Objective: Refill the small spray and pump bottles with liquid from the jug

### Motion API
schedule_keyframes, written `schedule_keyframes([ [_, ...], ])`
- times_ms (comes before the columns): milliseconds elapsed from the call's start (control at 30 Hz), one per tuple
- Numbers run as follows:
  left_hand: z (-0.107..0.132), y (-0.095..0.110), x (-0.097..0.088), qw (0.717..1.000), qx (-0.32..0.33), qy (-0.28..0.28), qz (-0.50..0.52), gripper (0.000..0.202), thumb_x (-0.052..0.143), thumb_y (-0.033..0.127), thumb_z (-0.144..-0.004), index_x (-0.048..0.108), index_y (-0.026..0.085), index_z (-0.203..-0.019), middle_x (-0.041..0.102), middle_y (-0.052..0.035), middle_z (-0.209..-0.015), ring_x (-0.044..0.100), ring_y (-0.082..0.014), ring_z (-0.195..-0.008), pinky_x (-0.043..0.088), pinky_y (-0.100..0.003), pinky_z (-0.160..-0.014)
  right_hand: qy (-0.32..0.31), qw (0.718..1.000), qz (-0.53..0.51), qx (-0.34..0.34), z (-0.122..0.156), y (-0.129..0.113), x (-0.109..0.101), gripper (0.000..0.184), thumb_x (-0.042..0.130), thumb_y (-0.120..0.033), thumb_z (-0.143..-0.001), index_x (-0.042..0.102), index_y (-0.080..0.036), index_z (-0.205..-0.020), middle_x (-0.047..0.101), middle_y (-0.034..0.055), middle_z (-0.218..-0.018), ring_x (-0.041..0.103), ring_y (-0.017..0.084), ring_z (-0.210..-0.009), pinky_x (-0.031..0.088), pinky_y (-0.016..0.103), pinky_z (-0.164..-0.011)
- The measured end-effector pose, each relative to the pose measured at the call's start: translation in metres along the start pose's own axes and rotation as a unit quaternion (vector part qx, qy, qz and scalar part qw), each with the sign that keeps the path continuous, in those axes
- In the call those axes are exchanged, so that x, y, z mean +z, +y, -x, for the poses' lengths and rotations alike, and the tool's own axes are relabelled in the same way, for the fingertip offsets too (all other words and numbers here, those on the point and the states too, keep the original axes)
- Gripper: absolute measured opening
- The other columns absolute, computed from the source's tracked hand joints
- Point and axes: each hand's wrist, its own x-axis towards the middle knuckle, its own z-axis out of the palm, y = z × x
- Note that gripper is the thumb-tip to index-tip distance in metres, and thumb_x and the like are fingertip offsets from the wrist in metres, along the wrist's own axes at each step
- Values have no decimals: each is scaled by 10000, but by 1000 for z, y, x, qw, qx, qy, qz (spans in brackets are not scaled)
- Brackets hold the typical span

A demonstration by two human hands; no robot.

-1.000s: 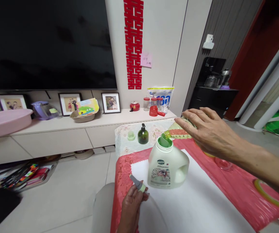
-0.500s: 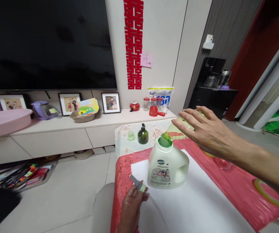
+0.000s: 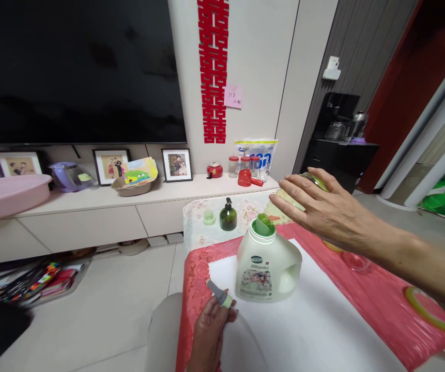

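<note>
A pale green detergent jug (image 3: 266, 271) stands upright and uncapped on a white sheet (image 3: 323, 320). Above it, my right hand (image 3: 317, 204) is wrapped round a clear bottle (image 3: 273, 209) with a yellowish tint. That bottle is tipped steeply, its neck down in the jug's green mouth (image 3: 263, 227). How much liquid it holds I cannot tell. Low in front of the jug, my left hand (image 3: 210, 325) pinches a sprayer head (image 3: 219, 293) with a grey nozzle and a light green collar. A thin clear tube (image 3: 251, 330) trails from it over the sheet.
Behind the jug stand a dark green pump bottle (image 3: 228, 217) and a light green cap (image 3: 209, 217). Tape rolls, one yellow-edged (image 3: 435, 310), lie on the red cloth (image 3: 393, 310) at right. A long cabinet (image 3: 90, 217) with red-lidded jars (image 3: 233, 166) runs behind.
My right hand has shifted slightly left, with the bottle still tipped into the jug. My left hand and the jug stay where they were.
</note>
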Motion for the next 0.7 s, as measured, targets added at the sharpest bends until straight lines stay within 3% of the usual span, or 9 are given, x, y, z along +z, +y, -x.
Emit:
schedule_keyframes([
  [400,1,1,2,1000,-3,1,-2,565,941,533,-555,811,207,-998,785,-73,-818,677,-152,-668,554,-271,-708,25,999,-8,-27,-5,0,0,391,407,-35,-936,485,-107,-1313,500,193,-1387,452,335,-1337,396,583,-1107],
  [500,1,1,3,1000,-1,10,1,576,948,529,-538,814,195,-988,769,-77,-763,713,-199,-752,555,-279,-703,29,999,-3,-31,-6,-1,0,388,407,-29,-937,500,-107,-1305,500,190,-1388,462,333,-1327,401,575,-1108],
  [567,1,1,3,1000,-2,13,1,571,951,525,-534,817,193,-978,765,-83,-751,725,-225,-802,555,-284,-702,27,999,1,-27,-7,-2,1,383,417,-20,-936,510,-113,-1295,509,181,-1378,467,328,-1322,404,569,-1109],
  [700,1,1,2,1000,-8,1,1,536,941,525,-562,818,220,-985,792,-79,-808,692,-175,-699,555,-283,-712,3,1000,-24,12,-2,-8,6,412,406,-10,-920,511,-127,-1301,514,182,-1368,467,327,-1323,400,594,-1094],
])
